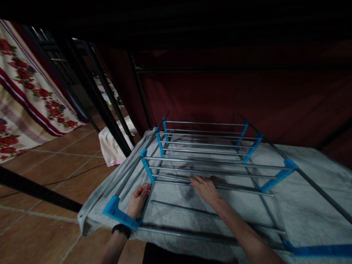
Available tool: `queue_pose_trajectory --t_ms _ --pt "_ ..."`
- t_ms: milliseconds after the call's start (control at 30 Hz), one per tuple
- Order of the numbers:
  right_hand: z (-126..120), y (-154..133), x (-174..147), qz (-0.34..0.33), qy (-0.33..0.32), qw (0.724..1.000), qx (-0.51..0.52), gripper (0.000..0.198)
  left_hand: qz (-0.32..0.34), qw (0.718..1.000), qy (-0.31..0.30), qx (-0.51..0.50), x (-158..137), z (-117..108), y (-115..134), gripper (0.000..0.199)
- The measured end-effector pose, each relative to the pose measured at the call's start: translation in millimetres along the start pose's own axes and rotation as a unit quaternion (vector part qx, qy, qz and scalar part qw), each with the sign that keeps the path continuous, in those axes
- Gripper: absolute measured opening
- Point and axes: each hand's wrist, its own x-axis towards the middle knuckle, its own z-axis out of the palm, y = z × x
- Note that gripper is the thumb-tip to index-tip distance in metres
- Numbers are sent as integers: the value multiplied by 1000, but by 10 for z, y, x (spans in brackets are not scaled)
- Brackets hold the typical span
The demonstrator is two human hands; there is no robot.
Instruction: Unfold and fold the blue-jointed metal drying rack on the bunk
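- At five o'clock, a metal rack (209, 162) stands on grey cloth (316, 176).
- Also at five, the right hand (205, 187) curls its fingers over a rod (172, 182); I cannot tell whether they grip it.
- At seven, the left hand (139, 196) bunches its fingers beside a blue bracket (147, 169); any grasp is unclear.
- Best, I judge: steady the bracket, line the rod up straight.
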Motion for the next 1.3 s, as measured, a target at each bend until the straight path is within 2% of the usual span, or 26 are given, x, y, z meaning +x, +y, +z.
queue_pose_trajectory --t_ms 400,867,1100,1300 --pt "8 57 105 -1 3 1000 -8 35 0 1000 2 -11 -4 -9 -7 66" --pt "94 37 26 -14 30 999 -19 33 -2 1000 -6 -8 -28 3 25 62" --pt "74 31 36 -7 42 999 -2 34 6 1000 0 1 -36 -11 7 53" --pt "51 32 34 -12 46 999 -5 34 12 1000 -5 7 6 -29 -21 55"
